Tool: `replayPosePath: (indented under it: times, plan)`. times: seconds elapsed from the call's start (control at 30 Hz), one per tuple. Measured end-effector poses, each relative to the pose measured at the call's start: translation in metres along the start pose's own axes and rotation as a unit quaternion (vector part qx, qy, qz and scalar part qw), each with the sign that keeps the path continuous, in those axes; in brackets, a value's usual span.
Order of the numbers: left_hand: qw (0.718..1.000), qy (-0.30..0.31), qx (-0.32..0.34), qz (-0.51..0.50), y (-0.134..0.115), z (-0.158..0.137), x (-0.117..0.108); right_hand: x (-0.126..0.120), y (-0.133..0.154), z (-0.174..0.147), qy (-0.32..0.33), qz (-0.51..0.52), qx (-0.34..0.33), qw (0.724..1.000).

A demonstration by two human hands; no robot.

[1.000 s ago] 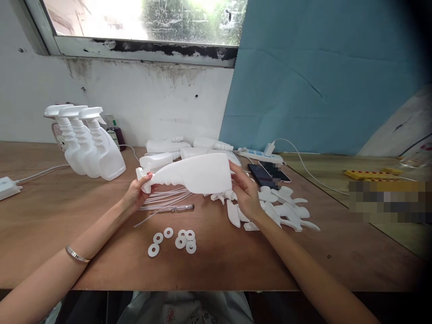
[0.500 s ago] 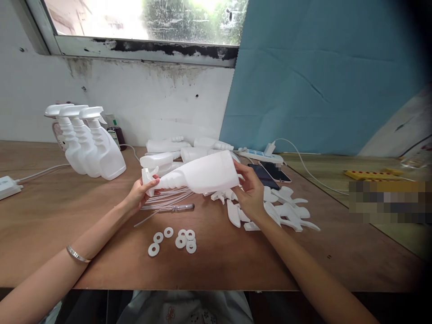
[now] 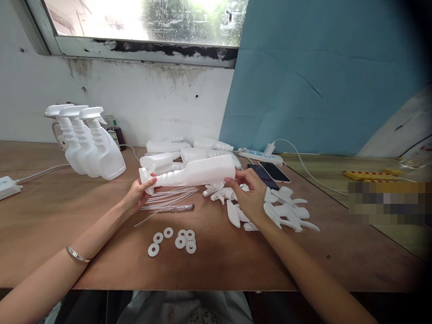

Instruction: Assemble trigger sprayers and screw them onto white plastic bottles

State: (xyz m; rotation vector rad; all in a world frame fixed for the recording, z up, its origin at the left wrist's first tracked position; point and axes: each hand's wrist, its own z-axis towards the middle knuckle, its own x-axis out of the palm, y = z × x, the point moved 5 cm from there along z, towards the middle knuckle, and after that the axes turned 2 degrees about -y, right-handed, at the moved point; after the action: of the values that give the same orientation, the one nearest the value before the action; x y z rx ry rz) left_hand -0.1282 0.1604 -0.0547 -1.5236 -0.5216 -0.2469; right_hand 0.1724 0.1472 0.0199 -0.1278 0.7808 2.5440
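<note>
A white spray bottle lies sideways in the air between my hands, its neck pointing left. My left hand is closed around the white trigger spray head at the neck. At the other end, my right hand pinches the bottle's base with thumb and fingers. Thin white tubes lie under the neck, beside a clear-handled screwdriver. Nearer to me are several white ring washers. Loose white spray heads are piled beneath and right of my right hand.
Three assembled spray bottles stand at the left, with a dark bottle behind. More white bottles lie at the back. Two phones and a power strip with a white cable sit at the back right.
The bottle has turned about its long axis, showing a narrower side now, and its base end has dropped slightly. My right fingers have shifted their hold on the base.
</note>
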Motion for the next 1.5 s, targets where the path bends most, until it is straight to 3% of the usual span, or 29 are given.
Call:
replayPosePath:
  times: [0.27,0.47,0.6,0.8,1.2,1.37,1.5]
  plan:
    - [1.0,0.012,0.016,0.003,0.001,-0.001,0.001,-0.004,0.008,0.0,-0.024,-0.025,-0.033,0.999]
    - [0.999,0.026,0.027,0.016,-0.001,-0.002,0.003,0.005,0.0,-0.003,0.007,0.075,0.044,0.996]
    - [0.998,0.048,0.036,0.023,-0.003,-0.004,0.007,0.003,0.0,-0.005,-0.028,0.095,0.061,0.993]
    - [0.999,0.042,0.022,0.0,-0.003,-0.006,0.009,-0.002,0.005,-0.006,-0.053,0.058,0.011,0.997]
    - [0.999,-0.018,-0.004,-0.042,-0.003,-0.004,0.005,0.004,0.008,-0.005,0.047,0.091,-0.028,0.994]
    - [0.999,-0.02,-0.002,-0.038,-0.002,-0.003,0.002,0.0,0.005,-0.003,0.024,0.084,-0.028,0.996]
    - [1.0,-0.008,0.012,-0.025,-0.002,-0.001,0.001,-0.002,-0.002,-0.002,-0.019,0.081,0.021,0.996]
